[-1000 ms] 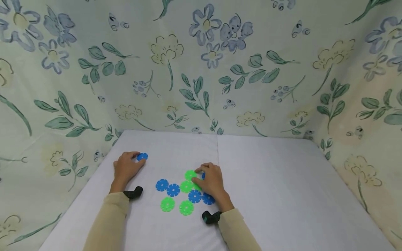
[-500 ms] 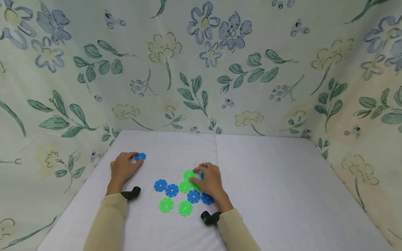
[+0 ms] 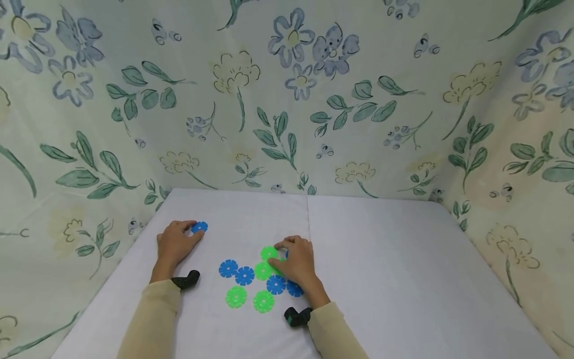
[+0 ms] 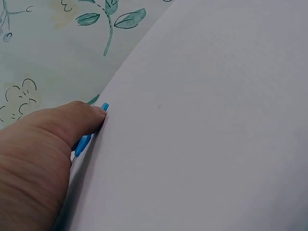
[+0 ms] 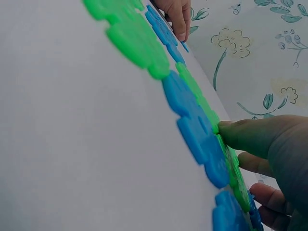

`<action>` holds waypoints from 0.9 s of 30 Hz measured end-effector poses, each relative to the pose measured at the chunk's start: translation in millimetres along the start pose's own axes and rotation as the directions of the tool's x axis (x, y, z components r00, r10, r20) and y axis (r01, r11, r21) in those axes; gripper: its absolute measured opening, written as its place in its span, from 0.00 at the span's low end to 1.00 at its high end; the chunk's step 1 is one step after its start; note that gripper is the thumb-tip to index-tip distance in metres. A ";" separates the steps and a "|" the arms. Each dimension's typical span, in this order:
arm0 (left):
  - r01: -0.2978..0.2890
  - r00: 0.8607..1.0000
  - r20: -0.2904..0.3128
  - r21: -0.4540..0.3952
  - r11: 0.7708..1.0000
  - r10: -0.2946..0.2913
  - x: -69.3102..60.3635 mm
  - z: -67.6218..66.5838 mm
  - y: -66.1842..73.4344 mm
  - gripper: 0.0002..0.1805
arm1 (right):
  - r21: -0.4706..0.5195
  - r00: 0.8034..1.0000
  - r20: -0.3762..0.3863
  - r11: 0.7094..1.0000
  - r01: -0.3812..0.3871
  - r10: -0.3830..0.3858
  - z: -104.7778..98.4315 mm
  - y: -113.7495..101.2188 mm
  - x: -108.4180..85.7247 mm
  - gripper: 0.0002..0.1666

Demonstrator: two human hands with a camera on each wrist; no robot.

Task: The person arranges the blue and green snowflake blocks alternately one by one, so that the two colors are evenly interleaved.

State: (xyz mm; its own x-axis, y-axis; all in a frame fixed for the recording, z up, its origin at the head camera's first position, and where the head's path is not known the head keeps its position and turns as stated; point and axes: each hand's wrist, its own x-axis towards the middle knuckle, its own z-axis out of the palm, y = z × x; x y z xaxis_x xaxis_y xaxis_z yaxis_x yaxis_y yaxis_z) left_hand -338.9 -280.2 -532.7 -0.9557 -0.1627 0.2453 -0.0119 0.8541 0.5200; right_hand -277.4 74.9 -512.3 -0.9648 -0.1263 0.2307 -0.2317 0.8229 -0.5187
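The middle green disc (image 3: 262, 271) lies flat on the desk (image 3: 381, 269). The right hand (image 3: 298, 259) is by far the nearer one: its thumb tip comes in from the right at this disc's far edge, where the far green disc (image 3: 268, 253) meets it, and the right wrist view shows that thumb touching green. The right fingers are half bent; I cannot tell whether they pinch a disc or only rest there.

The left hand (image 3: 173, 244) is well apart, farther away and to the left of the middle green disc. It pinches a round blue disc (image 3: 199, 227) between thumb and fingers, off the tips' right side; being round, it has no long axis. Whether it rests on the desk cannot be told.

Around the middle green disc: a blue pair (image 3: 244, 275) to its left, two green discs (image 3: 263, 301) nearer the person, two blue discs (image 3: 275, 284) to its near right. Another green and a blue are partly hidden by the right hand.
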 end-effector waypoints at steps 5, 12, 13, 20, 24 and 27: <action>-0.002 1.000 -0.006 0.002 1.000 0.002 -1.8 -0.2 0.8 0.29 | -0.002 1.000 -0.009 1.000 0.009 -0.009 -0.8 -2.3 -1.2 0.25; -0.001 1.000 -0.005 -0.002 1.000 0.001 -2.4 -3.2 5.4 0.28 | -0.014 1.000 -0.024 1.000 0.002 -0.003 -2.1 -5.3 -0.8 0.24; 0.000 1.000 -0.005 -0.002 1.000 0.000 -2.5 -3.2 5.4 0.28 | -0.015 1.000 -0.024 1.000 0.000 0.000 -1.9 -5.6 -0.6 0.24; 0.004 1.000 -0.004 0.002 1.000 -0.004 -2.0 -4.2 4.9 0.28 | 0.000 1.000 -0.019 1.000 -0.018 0.018 -0.8 -7.2 0.2 0.24; 0.008 1.000 0.001 0.001 1.000 -0.008 -2.1 -4.1 4.9 0.28 | 0.012 0.999 -0.032 1.000 -0.013 0.014 0.8 -7.0 0.0 0.24; 0.014 1.000 0.002 -0.001 1.000 -0.014 -2.6 -3.5 5.2 0.28 | 0.009 0.999 -0.038 1.000 0.000 0.001 1.3 -6.9 -0.4 0.25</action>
State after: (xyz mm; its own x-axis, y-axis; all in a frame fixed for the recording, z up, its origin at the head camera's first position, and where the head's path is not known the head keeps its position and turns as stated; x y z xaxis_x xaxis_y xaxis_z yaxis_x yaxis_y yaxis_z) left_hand -335.4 -277.1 -527.7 -0.9559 -0.1741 0.2366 -0.0252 0.8509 0.5247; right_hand -275.6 68.5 -509.8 -0.9595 -0.1044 0.2618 -0.2326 0.8179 -0.5263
